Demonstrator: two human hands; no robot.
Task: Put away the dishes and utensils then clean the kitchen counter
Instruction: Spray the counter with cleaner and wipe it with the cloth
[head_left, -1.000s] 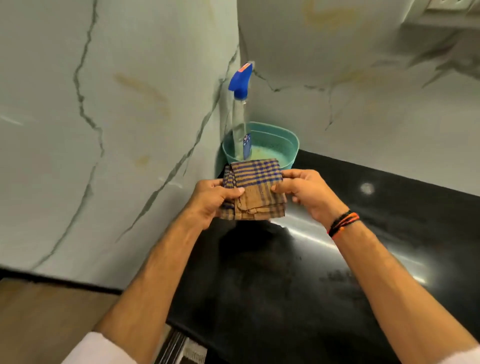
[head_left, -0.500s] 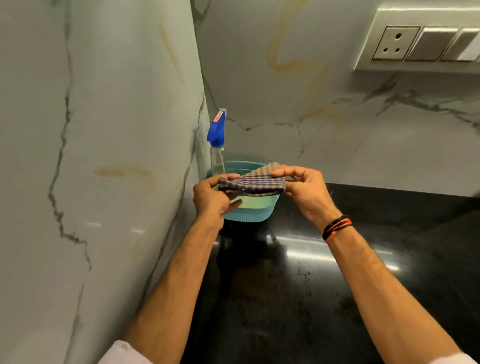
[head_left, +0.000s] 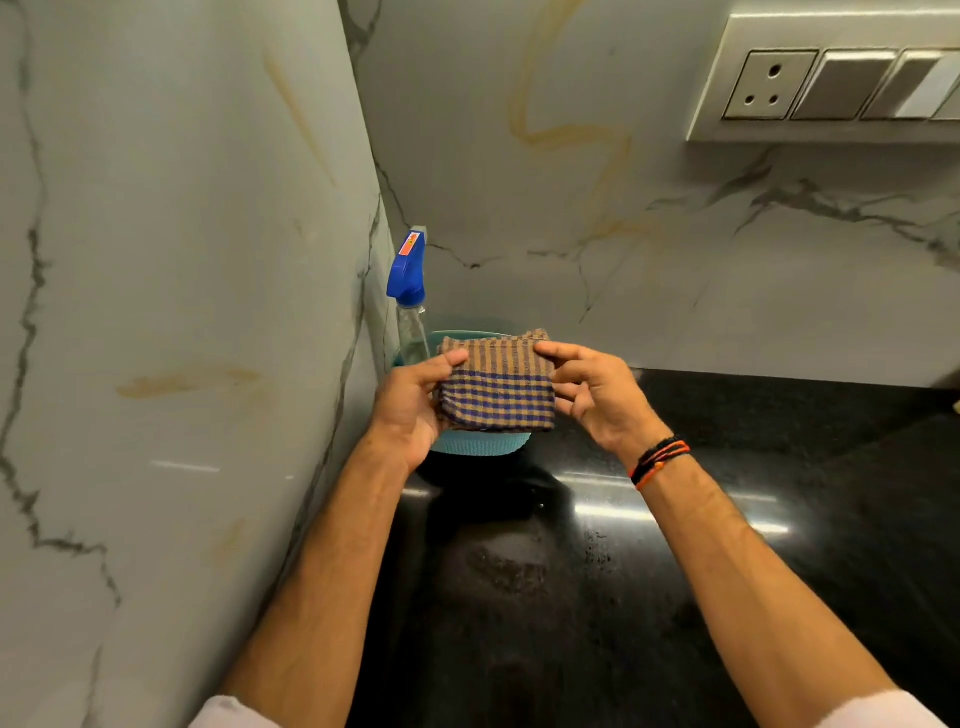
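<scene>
Folded checked woven cloth (head_left: 496, 387), brown-blue, held above teal ribbed plastic basin (head_left: 480, 446) at corner of glossy black desk (head_left: 675, 571). Left hand (head_left: 415, 400) grips left edge; right hand (head_left: 592, 395) pinches right edge, fingers half-curled.

Table (head_left: 675, 597): black polished stone, glossy, with bright streaks of reflected light across its middle. Dull smudged patches and fine specks show on the near surface. It runs into a corner formed by two marble-patterned walls. One item stands directly on it: a teal tub (head_left: 483, 444), set in the far left corner close to both walls. A spray bottle (head_left: 410, 312) with a blue head stands upright at the tub's left edge; whether its base sits inside the tub cannot be told.
</scene>
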